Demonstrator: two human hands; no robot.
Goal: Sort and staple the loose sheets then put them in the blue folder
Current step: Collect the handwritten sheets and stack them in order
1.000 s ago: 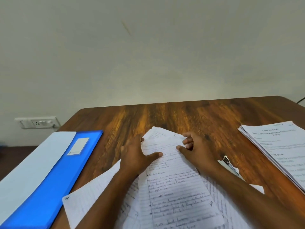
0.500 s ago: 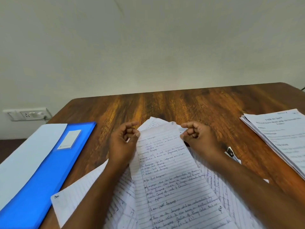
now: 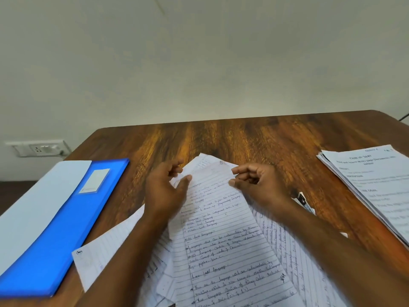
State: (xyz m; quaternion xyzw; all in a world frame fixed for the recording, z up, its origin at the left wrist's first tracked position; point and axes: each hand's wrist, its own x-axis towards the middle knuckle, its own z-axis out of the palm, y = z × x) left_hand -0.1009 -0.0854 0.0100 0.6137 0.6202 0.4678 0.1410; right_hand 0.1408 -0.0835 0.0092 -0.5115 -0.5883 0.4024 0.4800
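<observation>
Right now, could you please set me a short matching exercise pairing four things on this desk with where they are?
Things:
1. blue folder
2. printed stack
3. handwritten sheet
4. wall socket

Places:
A. table's right edge
B. held at its top between both hands
C. wall, beyond the table's left corner
D. table's left side, with a pale sheet on it

Pairs: 1-D, 2-A, 3-B, 4-C

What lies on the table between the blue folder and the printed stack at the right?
In the head view, between the blue folder and the printed stack lie the loose handwritten sheets, fanned and overlapping, with both hands at their far edge.
</observation>
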